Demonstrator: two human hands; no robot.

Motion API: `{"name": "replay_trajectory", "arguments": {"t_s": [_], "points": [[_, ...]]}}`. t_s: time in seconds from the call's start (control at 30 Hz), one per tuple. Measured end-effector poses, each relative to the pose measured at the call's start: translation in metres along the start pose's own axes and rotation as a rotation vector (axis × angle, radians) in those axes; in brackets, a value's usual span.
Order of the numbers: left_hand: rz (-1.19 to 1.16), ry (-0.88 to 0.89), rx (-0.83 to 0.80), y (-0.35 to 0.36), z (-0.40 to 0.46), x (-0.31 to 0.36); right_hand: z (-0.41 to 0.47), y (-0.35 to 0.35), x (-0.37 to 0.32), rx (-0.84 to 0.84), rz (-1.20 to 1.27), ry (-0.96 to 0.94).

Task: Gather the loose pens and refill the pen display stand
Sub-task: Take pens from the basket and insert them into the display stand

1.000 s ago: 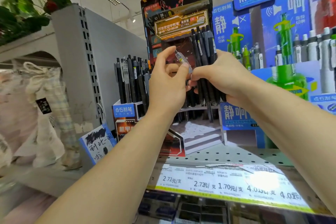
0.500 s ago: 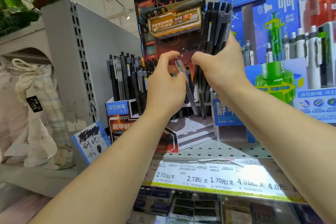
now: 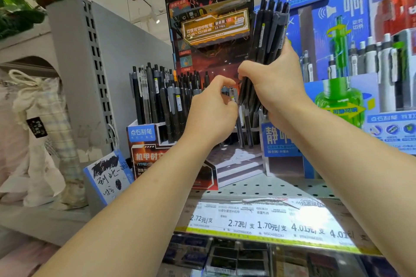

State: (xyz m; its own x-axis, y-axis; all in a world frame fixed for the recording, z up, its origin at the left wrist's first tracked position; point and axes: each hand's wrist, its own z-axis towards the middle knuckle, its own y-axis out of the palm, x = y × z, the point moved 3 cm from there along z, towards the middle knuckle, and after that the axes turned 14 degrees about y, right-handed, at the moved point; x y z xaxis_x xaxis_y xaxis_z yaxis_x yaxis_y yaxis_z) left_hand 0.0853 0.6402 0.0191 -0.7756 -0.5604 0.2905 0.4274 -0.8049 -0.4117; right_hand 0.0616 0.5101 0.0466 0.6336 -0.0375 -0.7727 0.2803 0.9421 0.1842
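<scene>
My right hand grips a thick bundle of black pens, held upright in front of the red and black pen display stand. My left hand pinches a single pen with a clear grey top, just left of the bundle's lower end. Several black pens stand in the stand's left slots. A few more pens stand in the slots below my hands.
A blue pen display with white and grey pens stands to the right. The perforated shelf carries a price strip along its front edge. A handwritten card and a grey upright stand to the left.
My right hand lifted the bundle of pens up out of the stand. My left hand brought the single pen lower, toward the slots. The view shifted slightly.
</scene>
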Motion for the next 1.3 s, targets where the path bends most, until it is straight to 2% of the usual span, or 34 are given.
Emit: {"name": "replay_trajectory", "arguments": {"t_s": [0.33,0.4,0.53,0.6,0.73,0.9,1.1,1.3], "points": [[-0.079,-0.126,-0.167,0.008,0.003,-0.002,0.003,0.001,0.003,-0.067,-0.043,0.051],[-0.162,-0.141,-0.131,0.006,0.002,-0.002,0.004,0.002,0.004,-0.075,-0.045,0.046],[-0.366,-0.092,0.12,-0.006,0.002,0.0,0.006,0.004,0.006,-0.119,-0.082,0.07],[-0.469,-0.062,0.188,-0.01,0.001,0.003,0.006,0.006,0.008,-0.176,-0.117,0.083],[-0.493,-0.005,0.269,-0.018,-0.002,0.008,0.006,0.011,0.011,-0.284,-0.209,-0.013],[-0.59,-0.045,0.268,-0.021,-0.002,0.007,0.006,0.014,0.01,-0.408,-0.229,-0.024],[-0.658,-0.069,0.25,-0.021,-0.002,0.005,0.008,0.014,0.013,-0.473,-0.226,-0.001],[-0.574,-0.044,0.289,-0.019,-0.001,0.003,0.007,0.014,0.012,-0.5,-0.18,0.018]]}}
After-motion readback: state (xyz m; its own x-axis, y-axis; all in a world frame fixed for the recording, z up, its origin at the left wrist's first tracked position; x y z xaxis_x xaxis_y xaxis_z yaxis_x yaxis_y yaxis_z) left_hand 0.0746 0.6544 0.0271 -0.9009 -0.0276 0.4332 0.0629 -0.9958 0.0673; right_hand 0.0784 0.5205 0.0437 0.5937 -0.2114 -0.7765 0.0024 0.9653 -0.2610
